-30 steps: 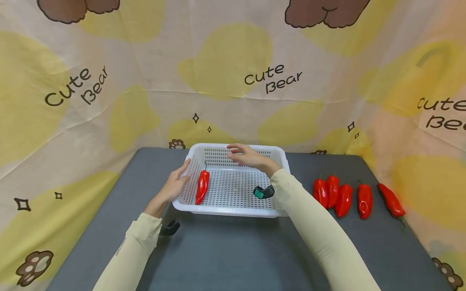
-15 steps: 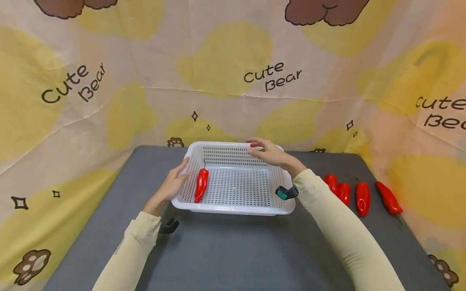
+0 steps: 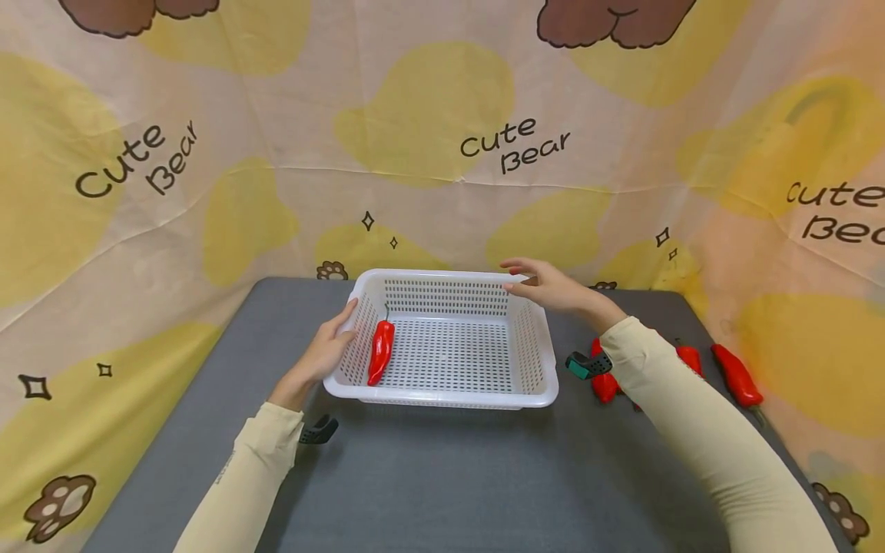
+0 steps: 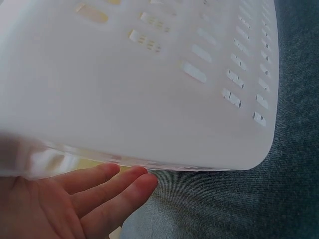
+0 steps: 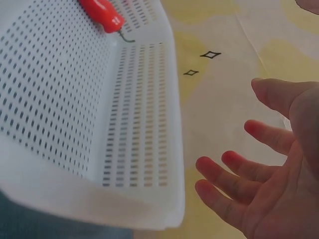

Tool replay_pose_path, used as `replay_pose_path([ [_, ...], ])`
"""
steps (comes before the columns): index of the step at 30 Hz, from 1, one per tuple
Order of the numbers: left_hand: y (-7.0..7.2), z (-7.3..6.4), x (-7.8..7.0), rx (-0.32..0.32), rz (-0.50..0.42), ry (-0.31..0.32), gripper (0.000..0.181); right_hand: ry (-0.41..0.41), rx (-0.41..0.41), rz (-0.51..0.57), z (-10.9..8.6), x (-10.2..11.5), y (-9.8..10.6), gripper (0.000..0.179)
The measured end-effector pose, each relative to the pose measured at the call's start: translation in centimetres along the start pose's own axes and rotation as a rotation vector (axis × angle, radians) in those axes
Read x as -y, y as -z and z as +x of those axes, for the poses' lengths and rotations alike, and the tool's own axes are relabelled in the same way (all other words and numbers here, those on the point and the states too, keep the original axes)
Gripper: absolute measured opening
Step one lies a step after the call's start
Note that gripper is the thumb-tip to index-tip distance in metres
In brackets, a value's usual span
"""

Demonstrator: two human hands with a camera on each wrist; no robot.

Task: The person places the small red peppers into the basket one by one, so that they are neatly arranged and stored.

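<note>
A white perforated plastic basket (image 3: 442,399) stands on the grey table, with one red pepper (image 3: 381,353) lying along its left side, stem toward the back. My left hand (image 3: 321,353) holds the basket's left rim, thumb over the edge. From the left wrist view, the other fingers (image 4: 119,199) lie along the outside of the basket wall. Over the back right corner hovers my right hand (image 3: 553,288), fingers spread and relaxed. In the right wrist view this hand (image 5: 269,184) has nothing in it and is apart from the basket rim.
Several more red peppers lie on the table at the right; one pepper (image 3: 604,384) shows beside the right wristband, others are partly covered by the sleeve. Farthest right is a pepper (image 3: 738,376) near the table edge. A printed cloth (image 3: 415,115) hangs behind the table.
My right hand has moved right, from above the basket's middle to its back right corner, and the sleeve now covers some peppers. The left hand and the pepper in the basket stay put.
</note>
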State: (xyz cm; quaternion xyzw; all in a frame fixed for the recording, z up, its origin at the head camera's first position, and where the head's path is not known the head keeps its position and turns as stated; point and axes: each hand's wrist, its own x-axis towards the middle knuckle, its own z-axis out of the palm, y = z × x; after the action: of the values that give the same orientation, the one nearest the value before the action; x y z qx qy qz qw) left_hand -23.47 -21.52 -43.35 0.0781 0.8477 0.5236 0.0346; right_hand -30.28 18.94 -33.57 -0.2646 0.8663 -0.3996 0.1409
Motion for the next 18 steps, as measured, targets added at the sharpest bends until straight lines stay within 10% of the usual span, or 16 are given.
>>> replay_pose_path([
  [18,0.1,0.1,0.0,0.002,-0.012,0.005,0.064,-0.068,-0.070,-0.044,-6.3,-4.1,3.7,0.053],
])
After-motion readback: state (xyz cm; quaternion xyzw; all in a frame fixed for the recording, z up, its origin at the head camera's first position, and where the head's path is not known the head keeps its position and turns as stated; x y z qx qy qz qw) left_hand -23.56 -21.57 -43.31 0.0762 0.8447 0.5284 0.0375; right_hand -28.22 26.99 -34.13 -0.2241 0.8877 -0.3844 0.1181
